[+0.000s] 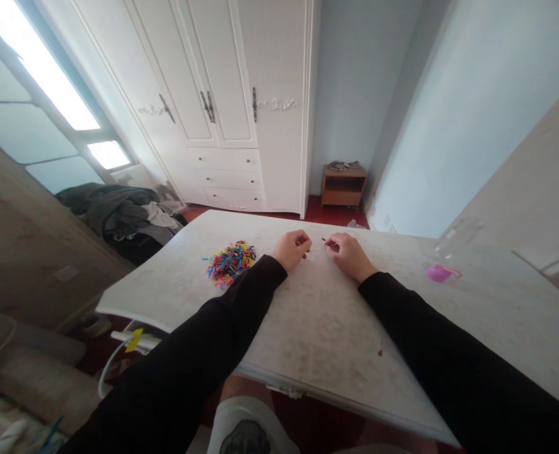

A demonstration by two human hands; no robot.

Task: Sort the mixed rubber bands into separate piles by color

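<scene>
Over the far middle of the white table (317, 315), my left hand (292, 250) is curled, thumb and fingers closed; anything inside them is too small or hidden to make out. A short gap to its right, my right hand (346, 253) pinches a small dark piece (323, 239) that pokes out past the fingertips on the left side. I cannot tell what kind of thing this piece is. Left of my left hand lies a heap of small multicoloured strips or bands (232, 263), in red, blue, yellow and pink, partly behind my black sleeve.
To the right stand a clear plastic bottle (457, 238) and a pink cap-like piece with a loop (438, 272). A dark speck (380, 353) marks the near tabletop. Beyond are a white wardrobe (279, 145), a small wooden cabinet (344, 188) and piled clothes (113, 208).
</scene>
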